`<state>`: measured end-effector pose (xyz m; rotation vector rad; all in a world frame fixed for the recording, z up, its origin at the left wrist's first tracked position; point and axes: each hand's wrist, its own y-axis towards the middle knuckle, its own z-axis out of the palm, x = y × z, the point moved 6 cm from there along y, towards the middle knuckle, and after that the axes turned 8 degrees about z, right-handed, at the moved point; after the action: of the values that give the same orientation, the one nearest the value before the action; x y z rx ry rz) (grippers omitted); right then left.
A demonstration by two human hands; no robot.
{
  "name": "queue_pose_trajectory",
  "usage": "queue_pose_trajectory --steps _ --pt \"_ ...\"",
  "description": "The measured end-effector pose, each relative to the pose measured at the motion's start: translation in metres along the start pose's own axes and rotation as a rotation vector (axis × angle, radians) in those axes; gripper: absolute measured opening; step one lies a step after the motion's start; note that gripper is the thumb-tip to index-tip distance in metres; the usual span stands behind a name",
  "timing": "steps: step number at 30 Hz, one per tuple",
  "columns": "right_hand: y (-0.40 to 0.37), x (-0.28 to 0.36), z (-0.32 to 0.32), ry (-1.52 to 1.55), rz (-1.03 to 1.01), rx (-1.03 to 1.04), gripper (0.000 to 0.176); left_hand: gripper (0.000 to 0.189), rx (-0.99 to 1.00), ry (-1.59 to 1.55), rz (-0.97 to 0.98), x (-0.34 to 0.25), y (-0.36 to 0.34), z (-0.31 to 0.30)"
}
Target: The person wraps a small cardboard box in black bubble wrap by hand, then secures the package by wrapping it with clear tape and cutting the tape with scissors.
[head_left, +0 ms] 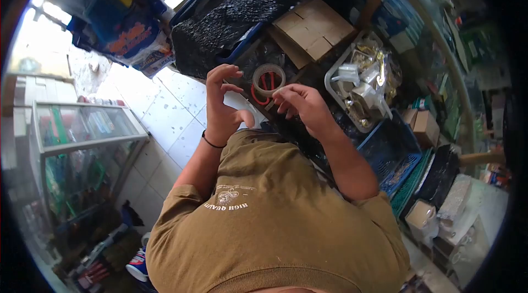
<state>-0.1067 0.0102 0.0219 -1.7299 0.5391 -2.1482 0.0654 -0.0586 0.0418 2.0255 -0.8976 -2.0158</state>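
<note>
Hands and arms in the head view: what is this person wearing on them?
No gloves. The short sleeves of an olive-brown T-shirt with small pale lettering leave both forearms uncovered. The left hand has a thin black band at its wrist; the right hand shows no ring, watch or band.

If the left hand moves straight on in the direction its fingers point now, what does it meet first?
Probably the tape roll held by the right hand; the left hand has its fingers curled toward it. Depth is unclear.
</note>
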Motion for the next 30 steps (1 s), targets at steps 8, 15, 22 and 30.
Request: queue_pose_trajectory --steps 8,15,22,30 --pt "-0.072 -0.01 0.002 0.336 0.004 0.174 0.027 0.129 0.365 -0.007 0.168 -0.015 0.0 0.07" --pt "-0.095 -0.048 -0.028 0.53 -0.165 -0.073 0.014 0.11 0.558 0.031 0.105 -0.019 -0.018 0.114" --pt "-0.131 -0.089 -0.099 0.68 -0.308 -0.502 0.013 0.05 0.91 0.548 0.256 -0.007 -0.054 0.117" --pt "-0.137 -0.132 -0.12 0.76 -0.145 -0.612 0.014 0.046 1.12 0.732 0.236 0.037 -0.109 0.117"
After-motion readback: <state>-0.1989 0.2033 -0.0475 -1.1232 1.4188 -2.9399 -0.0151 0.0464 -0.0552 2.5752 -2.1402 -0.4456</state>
